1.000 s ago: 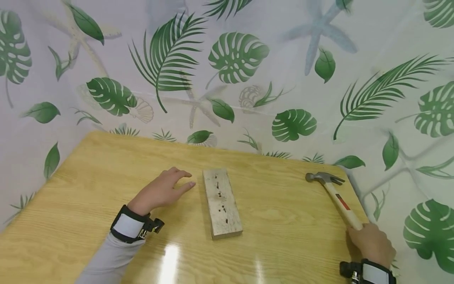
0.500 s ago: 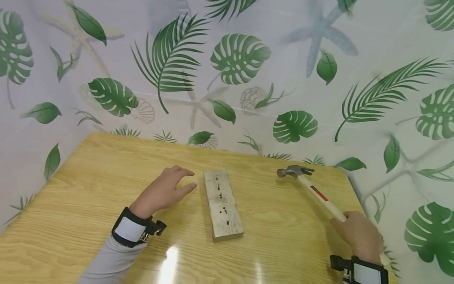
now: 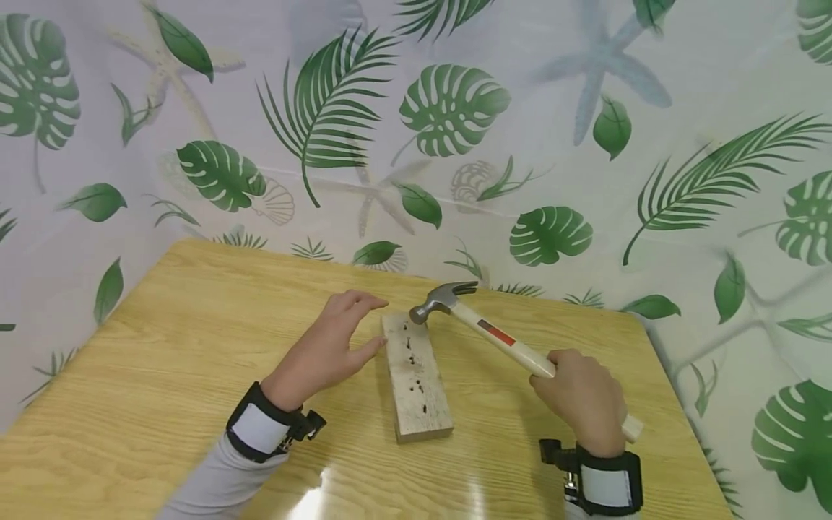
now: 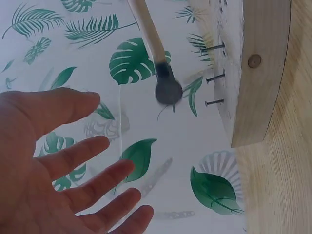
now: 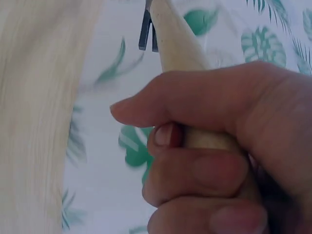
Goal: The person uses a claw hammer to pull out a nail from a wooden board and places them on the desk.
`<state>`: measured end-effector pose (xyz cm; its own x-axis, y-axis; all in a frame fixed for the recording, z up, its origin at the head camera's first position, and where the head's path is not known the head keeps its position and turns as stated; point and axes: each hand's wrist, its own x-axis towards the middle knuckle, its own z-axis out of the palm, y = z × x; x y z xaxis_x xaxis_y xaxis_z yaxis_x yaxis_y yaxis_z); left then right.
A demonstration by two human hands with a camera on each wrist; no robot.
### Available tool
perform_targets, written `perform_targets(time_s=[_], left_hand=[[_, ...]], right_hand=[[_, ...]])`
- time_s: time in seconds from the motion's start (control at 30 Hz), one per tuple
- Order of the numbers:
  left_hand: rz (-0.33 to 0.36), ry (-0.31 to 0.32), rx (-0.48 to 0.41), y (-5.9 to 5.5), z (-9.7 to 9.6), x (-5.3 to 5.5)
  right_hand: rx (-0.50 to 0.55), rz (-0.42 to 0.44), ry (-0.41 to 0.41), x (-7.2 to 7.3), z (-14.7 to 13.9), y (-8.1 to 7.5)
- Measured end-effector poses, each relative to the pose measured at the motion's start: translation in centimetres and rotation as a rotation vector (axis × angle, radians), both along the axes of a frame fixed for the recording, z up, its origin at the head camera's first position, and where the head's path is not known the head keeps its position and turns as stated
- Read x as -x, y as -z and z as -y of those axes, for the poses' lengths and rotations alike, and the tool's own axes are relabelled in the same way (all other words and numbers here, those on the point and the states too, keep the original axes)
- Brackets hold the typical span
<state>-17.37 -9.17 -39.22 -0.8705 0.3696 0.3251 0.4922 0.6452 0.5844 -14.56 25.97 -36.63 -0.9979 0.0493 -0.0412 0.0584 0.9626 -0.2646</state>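
Note:
A wooden block (image 3: 425, 390) lies lengthwise on the table, with several nails (image 4: 214, 77) standing partly out of its upper face. My right hand (image 3: 578, 393) grips the wooden handle of a claw hammer (image 3: 513, 347); in the right wrist view the fingers (image 5: 195, 178) curl round the handle. The hammer's head overlaps the far end of the block in the head view, its striking face toward the left. Close to the block's left side is my left hand (image 3: 328, 347), fingers spread and holding nothing, as the left wrist view confirms.
The yellow wood-grain table (image 3: 195, 339) runs back to a white cloth (image 3: 260, 94) printed with green leaves and starfish, which hangs behind and along the sides. Each wrist wears a black strap with a small camera (image 3: 305, 426).
The right hand has carried the hammer leftward from the table's right side to over the block's far end. My left hand has shifted slightly right, nearer the block.

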Motion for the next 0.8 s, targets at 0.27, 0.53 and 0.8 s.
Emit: perform_targets(time_s=[0.27,0.53,0.8], left_hand=[[-0.148,0.046,0.062,0.0,-1.5,-0.5],[-0.265,0.091,0.145,0.9,-3.0,-0.6],[-0.225,0.056,0.278,1.7,-3.2,-0.9]], right_hand=[[-0.032,-0.068,-0.081,0.7,5.6,0.0],[-0.072,-0.097,-0.151,0.5,10.4,-0.5],[-0.082,-0.073,-0.214,0.2,13.2,-0.4]])
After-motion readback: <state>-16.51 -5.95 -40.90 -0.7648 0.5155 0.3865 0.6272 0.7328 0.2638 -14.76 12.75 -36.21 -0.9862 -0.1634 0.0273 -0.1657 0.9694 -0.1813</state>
